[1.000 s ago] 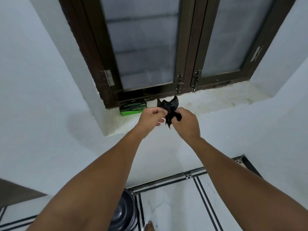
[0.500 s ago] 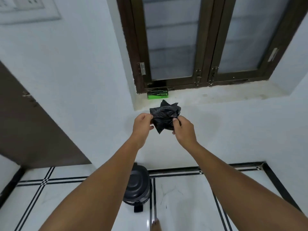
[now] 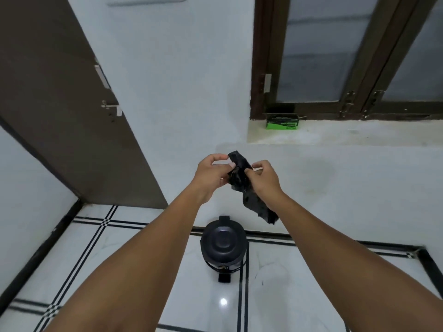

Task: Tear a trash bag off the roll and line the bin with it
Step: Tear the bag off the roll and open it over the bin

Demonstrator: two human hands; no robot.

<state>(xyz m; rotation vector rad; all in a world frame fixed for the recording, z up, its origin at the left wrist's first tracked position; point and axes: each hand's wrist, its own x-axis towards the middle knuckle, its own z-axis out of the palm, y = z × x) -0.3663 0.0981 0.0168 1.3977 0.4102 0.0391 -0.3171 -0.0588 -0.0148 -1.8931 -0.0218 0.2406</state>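
Open floor around the bin

The bin [image 3: 224, 245] stands lid-shut near the wall; bare tiles [image 3: 299, 295] lie on its other sides.

The bag [image 3: 242, 180] is black and crumpled, held in the air above the bin [image 3: 224, 245], one end hanging down. The bin is black and round, upright, lid closed, pedal in front.

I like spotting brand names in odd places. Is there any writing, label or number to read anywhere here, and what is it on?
Green box on the window sill: it carries printed lines, but they are too small and blurred to read.
Black trash bag, held by the left hand and right hand: no print visible.
Black bin on the floor: no label visible.
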